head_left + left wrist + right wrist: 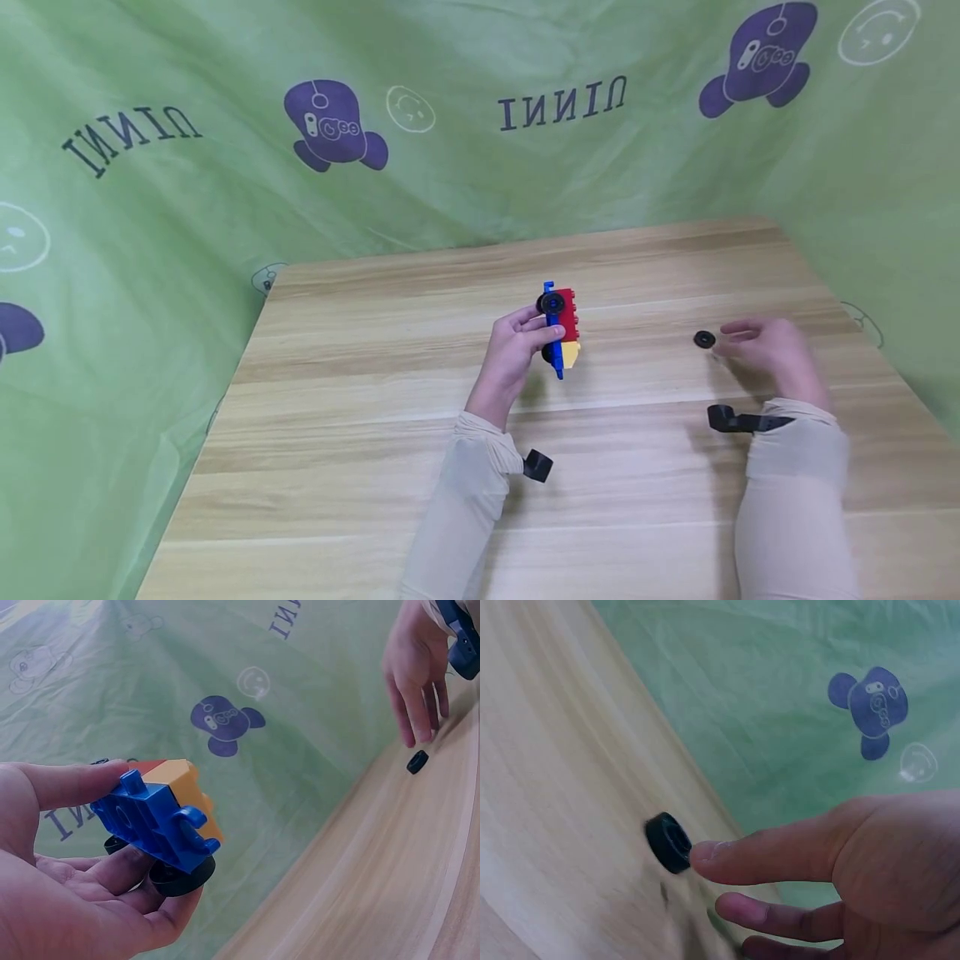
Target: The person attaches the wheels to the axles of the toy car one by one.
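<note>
My left hand [510,354] grips a toy block car [568,317] above the table, thumb on one side and fingers curled round the other. The car has a blue base [154,821], a red block, a yellow sloped block [180,780] and black wheels [552,302]. A loose black wheel [704,339] is on the wooden table, toward the right. Just right of it is my right hand [776,350], fingers extended and loosely apart, holding nothing. In the right wrist view the thumb tip overlaps the edge of the black wheel [667,841].
The wooden table [360,392] ends at a green printed cloth [450,192] hanging behind and along its sides. Black wrist devices stick out from both sleeves, one beside the left wrist [537,466] and one beside the right [731,419].
</note>
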Motion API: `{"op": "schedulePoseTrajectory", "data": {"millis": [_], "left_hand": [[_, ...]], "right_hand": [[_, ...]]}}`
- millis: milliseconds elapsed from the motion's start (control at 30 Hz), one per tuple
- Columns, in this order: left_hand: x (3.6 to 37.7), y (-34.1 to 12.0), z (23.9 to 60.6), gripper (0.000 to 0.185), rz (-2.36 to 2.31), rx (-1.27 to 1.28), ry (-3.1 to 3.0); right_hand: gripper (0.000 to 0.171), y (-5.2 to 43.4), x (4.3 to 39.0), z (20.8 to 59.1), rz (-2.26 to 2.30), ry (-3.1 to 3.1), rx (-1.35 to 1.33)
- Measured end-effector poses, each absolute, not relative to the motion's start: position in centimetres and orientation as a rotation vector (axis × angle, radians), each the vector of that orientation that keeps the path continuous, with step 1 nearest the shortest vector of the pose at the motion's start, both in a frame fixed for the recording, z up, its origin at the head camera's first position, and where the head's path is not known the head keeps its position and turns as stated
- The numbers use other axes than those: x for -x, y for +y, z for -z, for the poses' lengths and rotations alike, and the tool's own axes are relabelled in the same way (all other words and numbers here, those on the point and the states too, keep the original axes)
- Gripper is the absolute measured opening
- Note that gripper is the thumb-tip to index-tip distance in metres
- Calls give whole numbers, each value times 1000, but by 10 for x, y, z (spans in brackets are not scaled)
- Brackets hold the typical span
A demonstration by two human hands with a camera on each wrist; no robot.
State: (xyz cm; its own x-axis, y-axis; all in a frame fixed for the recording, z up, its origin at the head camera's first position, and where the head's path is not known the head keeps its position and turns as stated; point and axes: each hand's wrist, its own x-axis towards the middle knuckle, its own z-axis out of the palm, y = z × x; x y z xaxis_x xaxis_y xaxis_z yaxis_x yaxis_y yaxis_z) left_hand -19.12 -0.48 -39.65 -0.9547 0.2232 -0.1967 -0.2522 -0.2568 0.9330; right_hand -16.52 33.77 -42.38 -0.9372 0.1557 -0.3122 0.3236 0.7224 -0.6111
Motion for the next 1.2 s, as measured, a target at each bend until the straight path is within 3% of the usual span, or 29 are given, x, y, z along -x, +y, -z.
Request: {"op": "schedulePoseTrajectory", "data": {"millis": [367, 733, 933, 1067, 1200], "left_hand": [[191, -5, 395, 49, -2302, 44, 1688], [193, -6, 397, 47, -2304, 30, 1690], [195, -6, 398, 51, -2342, 56, 1693], [196, -6, 398, 52, -2379, 54, 1672], [196, -6, 397, 53, -2406, 71, 1655]], "right_hand": [[49, 316, 179, 435, 917, 2889, -282], [54, 294, 186, 422, 1221, 2983, -89], [33, 253, 188, 400, 1478, 3185, 399], [36, 224, 186, 387, 1545, 3234, 923], [40, 199, 181, 378, 1589, 3184, 1210]]}}
